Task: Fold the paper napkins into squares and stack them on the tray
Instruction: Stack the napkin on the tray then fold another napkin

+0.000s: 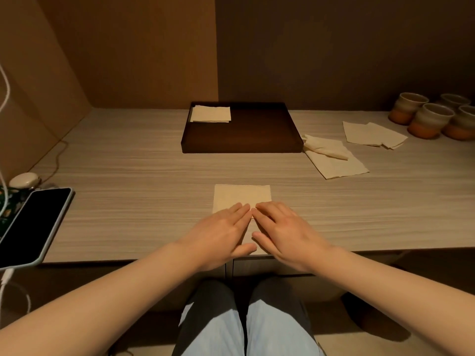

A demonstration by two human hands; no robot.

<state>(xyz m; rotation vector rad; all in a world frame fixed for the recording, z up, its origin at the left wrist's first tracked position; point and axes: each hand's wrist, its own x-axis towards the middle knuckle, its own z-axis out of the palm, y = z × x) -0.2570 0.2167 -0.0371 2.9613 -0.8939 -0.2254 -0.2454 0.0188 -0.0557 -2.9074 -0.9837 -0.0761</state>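
A cream paper napkin (241,196) lies flat at the table's near edge. My left hand (221,232) and my right hand (282,229) press on its near half with straight fingers, fingertips almost meeting in the middle. The near part of the napkin is hidden under them. A dark brown tray (257,134) stands further back in the middle, with folded square napkins (210,114) stacked in its far left corner. Loose napkins (334,160) lie right of the tray, one of them crumpled on top. More unfolded napkins (372,136) lie further right.
Several ceramic cups (431,116) stand at the back right. A phone (33,224) on a white cable overhangs the table's left front edge, beside a small round case (24,179). Wooden walls close the back and left. My knees show below the table edge.
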